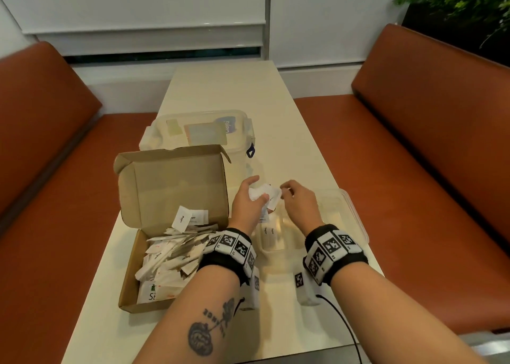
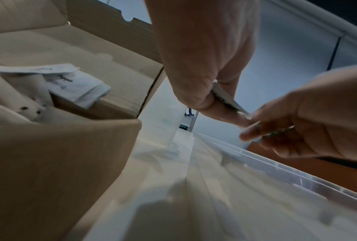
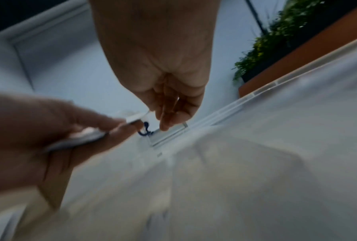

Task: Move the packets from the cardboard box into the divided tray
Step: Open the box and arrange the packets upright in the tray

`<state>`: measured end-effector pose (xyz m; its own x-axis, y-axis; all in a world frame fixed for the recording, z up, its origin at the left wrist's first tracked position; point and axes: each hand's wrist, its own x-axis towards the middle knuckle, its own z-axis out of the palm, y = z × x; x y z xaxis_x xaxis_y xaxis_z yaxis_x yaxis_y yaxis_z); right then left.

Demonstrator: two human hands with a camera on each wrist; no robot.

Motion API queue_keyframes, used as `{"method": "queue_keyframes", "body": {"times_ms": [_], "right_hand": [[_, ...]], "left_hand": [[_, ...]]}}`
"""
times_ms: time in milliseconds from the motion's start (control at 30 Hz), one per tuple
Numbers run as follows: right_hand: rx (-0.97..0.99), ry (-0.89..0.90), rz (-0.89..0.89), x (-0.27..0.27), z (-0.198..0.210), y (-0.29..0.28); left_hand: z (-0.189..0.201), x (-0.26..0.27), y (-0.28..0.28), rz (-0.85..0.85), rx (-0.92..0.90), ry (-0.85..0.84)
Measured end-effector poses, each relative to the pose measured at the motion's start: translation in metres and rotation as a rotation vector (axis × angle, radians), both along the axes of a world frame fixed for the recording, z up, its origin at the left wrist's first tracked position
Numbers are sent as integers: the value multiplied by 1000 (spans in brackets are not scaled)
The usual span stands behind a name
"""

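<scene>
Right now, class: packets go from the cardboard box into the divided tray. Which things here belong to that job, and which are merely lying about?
Part of the job:
cardboard box
loose packets in the box
packets in hand
left hand
right hand
divided tray

Just lying about:
lidded plastic container
table
benches
plant

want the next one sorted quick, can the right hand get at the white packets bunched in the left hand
Probably yes. The right hand hovers beside the bunch of white paper packets that the left hand holds over the clear divided plastic tray, fingertips at an edge, nothing between.
</scene>
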<state>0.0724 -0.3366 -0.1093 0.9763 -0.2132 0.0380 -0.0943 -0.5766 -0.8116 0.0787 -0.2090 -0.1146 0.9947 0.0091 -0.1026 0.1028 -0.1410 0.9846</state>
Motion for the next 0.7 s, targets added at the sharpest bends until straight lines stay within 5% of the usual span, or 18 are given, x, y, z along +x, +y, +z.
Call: {"method": "queue_keyframes", "body": {"times_ms": [100,400,700], "right_hand": [[200,12,48,5,12,-6],[385,124,79,-2,9,-33],[42,63,-3,2,4,-54]], "left_hand": [[0,-2,-4,-22,-16,22],[-5,-2,-15,31,-24,-18],[-10,-11,-24,156,-243,39]]}}
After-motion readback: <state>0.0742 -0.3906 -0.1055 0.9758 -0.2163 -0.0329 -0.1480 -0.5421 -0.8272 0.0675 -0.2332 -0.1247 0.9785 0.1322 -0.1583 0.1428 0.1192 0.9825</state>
